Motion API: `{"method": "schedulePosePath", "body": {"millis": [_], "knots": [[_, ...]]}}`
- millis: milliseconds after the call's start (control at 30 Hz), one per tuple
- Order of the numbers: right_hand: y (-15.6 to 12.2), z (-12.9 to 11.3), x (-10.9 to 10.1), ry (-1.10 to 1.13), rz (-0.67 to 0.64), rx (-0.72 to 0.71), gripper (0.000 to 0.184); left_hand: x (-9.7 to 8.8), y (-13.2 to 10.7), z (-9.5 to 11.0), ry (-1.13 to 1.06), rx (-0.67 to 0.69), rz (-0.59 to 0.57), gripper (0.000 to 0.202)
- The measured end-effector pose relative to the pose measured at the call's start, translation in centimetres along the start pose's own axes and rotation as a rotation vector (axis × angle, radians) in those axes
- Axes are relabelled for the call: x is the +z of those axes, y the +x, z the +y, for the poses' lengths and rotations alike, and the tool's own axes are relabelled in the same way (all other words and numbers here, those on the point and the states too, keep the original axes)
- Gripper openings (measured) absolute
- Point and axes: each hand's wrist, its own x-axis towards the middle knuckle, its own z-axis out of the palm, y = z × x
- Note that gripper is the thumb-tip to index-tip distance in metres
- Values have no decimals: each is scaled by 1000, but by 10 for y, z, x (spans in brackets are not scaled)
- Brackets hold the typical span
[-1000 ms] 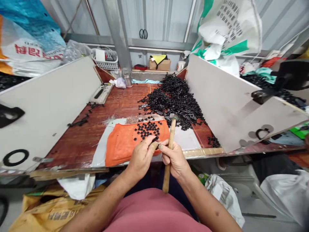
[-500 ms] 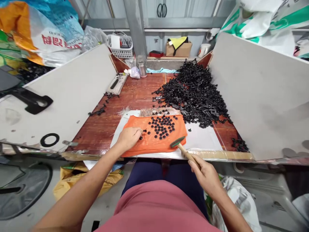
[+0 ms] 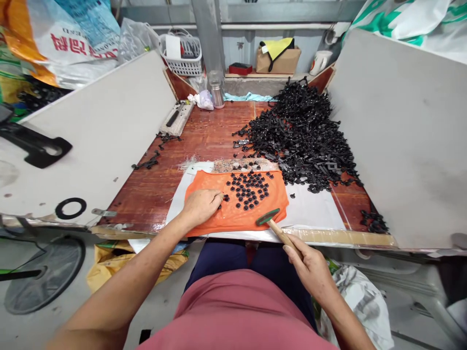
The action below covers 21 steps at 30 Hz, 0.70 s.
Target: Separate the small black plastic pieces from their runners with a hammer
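On an orange cloth (image 3: 241,218), my left hand (image 3: 203,205) is closed in a pinch, with a small black part (image 3: 226,198) at its fingertips. Just beyond it stand several small black round-based parts (image 3: 250,192), grouped on the cloth. My right hand (image 3: 312,265) grips the wooden handle of a small hammer (image 3: 281,234). The hammer's dark green head hovers over or rests on the cloth's right front corner; I cannot tell which.
A large heap of black plastic parts (image 3: 302,136) covers the right back of the red-brown tabletop (image 3: 211,131). Pale side boards (image 3: 394,121) flank it. At the back left are a white basket (image 3: 186,63), a glass bottle (image 3: 217,92) and a block (image 3: 177,119) with a black-handled tool.
My left hand has shifted slightly right toward the grouped parts, the small black part moving with its fingertips. The hammer stays nearly where it was. The view has tilted down a little.
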Motion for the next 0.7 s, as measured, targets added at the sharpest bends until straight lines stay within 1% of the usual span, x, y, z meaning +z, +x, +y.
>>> {"method": "schedulePosePath", "body": {"millis": [200, 433, 600, 700], "knots": [[0, -1, -1, 17, -11, 4, 45, -2, -1, -6, -102, -19, 18, 36], [0, -2, -1, 13, -10, 10, 46, 2, -2, -4, -36, -11, 1, 32], [0, -5, -2, 12, -4, 19, 46, 2, 0, -1, -28, -49, 1, 28], [0, -8, -4, 13, -7, 22, 45, 1, 2, -3, -53, -62, -26, 28]]}}
